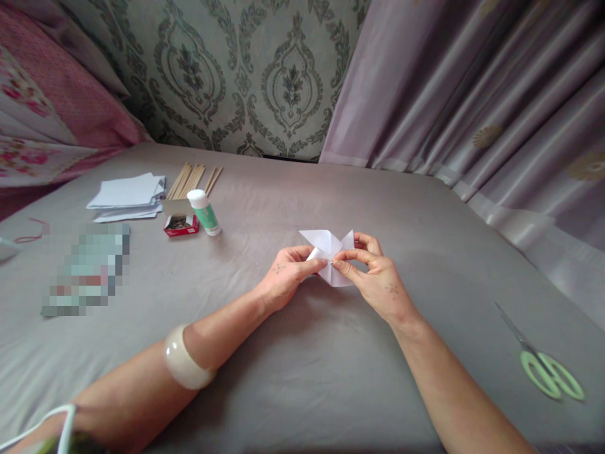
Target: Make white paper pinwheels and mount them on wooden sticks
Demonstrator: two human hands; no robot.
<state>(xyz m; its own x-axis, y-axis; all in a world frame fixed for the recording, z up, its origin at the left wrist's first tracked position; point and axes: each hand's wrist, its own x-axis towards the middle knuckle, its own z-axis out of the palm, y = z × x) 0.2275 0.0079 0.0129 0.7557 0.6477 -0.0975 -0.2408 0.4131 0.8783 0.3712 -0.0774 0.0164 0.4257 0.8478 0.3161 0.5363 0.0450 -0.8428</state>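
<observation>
A white paper pinwheel (326,241) with folded, pointed blades is held up over the bed-like grey surface. My left hand (289,272) grips its left side, the thumb pressed flat near the centre. At that centre the thumb and index finger of my right hand (373,271) come together in a pinch, while its other fingers curl behind the right blade. A tiny dark speck shows at the pinch, too small to make out. Part of the pinwheel's lower left edge is hidden by my left hand.
Farther left are a glue stick (204,213), an opened red box (181,225) of small metallic pieces, wooden sticks (189,181) and stacked white paper (125,192). A blurred-out flat object (89,268) lies nearer. Green-handled scissors (543,369) rest at right. Curtains (425,82) border the grey cloth (265,378).
</observation>
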